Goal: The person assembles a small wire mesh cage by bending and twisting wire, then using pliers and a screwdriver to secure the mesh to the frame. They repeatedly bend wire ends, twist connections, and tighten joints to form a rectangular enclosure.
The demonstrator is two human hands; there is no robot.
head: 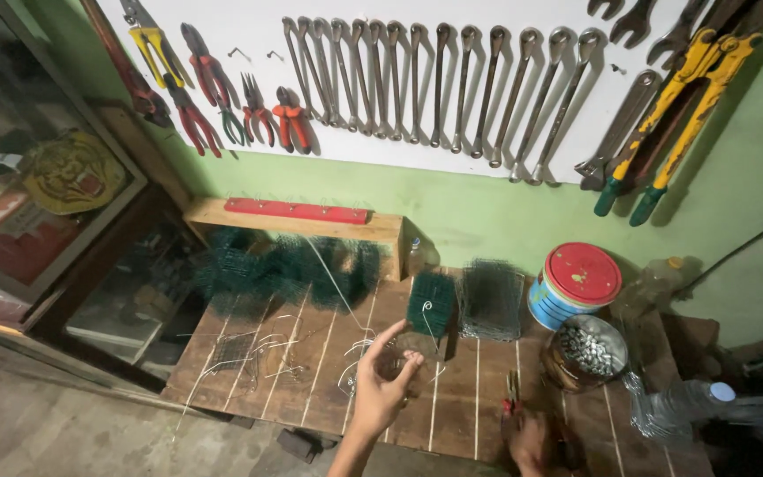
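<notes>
— What's the left hand [384, 382] doing from where you stand?

— It's raised over the slatted wooden workbench [311, 371], thumb and fingers curled loosely around a small, roundish piece of dark wire mesh [399, 353]. A thin silver wire [428, 320] curls up just above it. The fingers are closed on the mesh, not tightly.

— And the right hand [532, 442]?

— Low at the bench's near edge, mostly in shadow. Red-handled pliers [511, 399] lie right by it — I can't tell whether the hand grips them or only rests beside them.

— What's around?

— Just beyond the left hand, a folded square of green wire mesh [431, 302] stands on the bench, with a darker stack of mesh pieces [491, 299] beside it. More green mesh [284, 269] is heaped under a pale wooden shelf with a red strip [298, 212]. Loose wire offcuts [262, 349] lie scattered on the planks. To the right sit 1 round blue-and-white tin with a red lid [576, 283] and an open tin of small pale metal pieces [586, 349]. A clear plastic bottle [677, 408] lies on its side at the far right.

— The wall?

— A white board with a row of steel spanners [434, 79], several pliers with red and yellow handles [214, 88], and 2 long yellow-handled bolt cutters [673, 110].
</notes>
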